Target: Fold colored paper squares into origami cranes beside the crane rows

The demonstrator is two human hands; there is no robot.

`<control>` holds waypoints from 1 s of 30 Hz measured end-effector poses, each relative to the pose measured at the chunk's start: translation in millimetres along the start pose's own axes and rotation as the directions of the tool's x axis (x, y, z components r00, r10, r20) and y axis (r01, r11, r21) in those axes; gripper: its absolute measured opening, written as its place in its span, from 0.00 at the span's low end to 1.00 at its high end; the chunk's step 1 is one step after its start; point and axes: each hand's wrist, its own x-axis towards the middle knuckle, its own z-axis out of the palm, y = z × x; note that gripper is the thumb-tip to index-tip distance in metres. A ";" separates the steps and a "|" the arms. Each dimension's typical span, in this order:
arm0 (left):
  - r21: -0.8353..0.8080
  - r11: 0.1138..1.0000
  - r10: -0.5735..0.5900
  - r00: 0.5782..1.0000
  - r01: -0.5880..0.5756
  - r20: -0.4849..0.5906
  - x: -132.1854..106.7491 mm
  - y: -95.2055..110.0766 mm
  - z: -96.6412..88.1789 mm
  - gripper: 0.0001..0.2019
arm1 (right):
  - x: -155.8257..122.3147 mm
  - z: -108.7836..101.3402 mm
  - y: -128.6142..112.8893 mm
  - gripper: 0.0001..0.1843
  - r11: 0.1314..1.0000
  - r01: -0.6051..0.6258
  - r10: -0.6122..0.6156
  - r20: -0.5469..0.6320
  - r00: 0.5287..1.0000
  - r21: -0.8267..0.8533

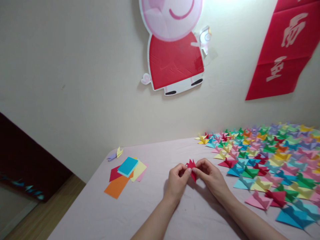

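Left hand (176, 182) and right hand (211, 176), nearly closed, pinched red paper (192, 164) from either side, seemingly to control its small points, between sheets (128, 166) at left and cranes (282, 156) at right, probably separated to avoid mixing.

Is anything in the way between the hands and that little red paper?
Nothing visible. The left hand and right hand both pinch the red folded paper; paper cranes lie to its right, colored sheets to its left.

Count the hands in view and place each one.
2: the left hand at the left side of the red folded paper, the right hand at its right; no others show.
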 end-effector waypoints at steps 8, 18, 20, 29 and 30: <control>0.017 0.999 0.028 0.999 -0.028 -0.025 1.0 -4.4 1.0 0.13 | -0.4 -0.5 4.1 0.27 0.998 -0.042 0.041 0.008 0.999 0.046; -0.140 0.990 -0.027 0.998 0.018 -0.059 3.6 -10.3 2.8 0.12 | 0.0 0.2 -0.6 0.23 0.999 -0.028 0.029 0.023 0.999 -0.046; -0.158 0.987 -0.016 0.997 0.005 -0.070 4.4 -12.3 3.2 0.11 | -1.1 1.1 -3.3 0.23 0.997 -0.032 0.032 0.004 0.999 -0.065; -0.176 0.984 0.016 0.991 -0.039 -0.132 5.9 -23.4 3.2 0.08 | -0.3 1.5 -1.0 0.23 0.998 0.038 -0.039 -0.017 0.999 -0.054; -0.172 0.984 0.018 0.991 -0.041 -0.132 5.7 -23.4 3.2 0.08 | -0.2 1.1 -0.4 0.23 0.998 0.035 -0.036 -0.020 0.999 -0.052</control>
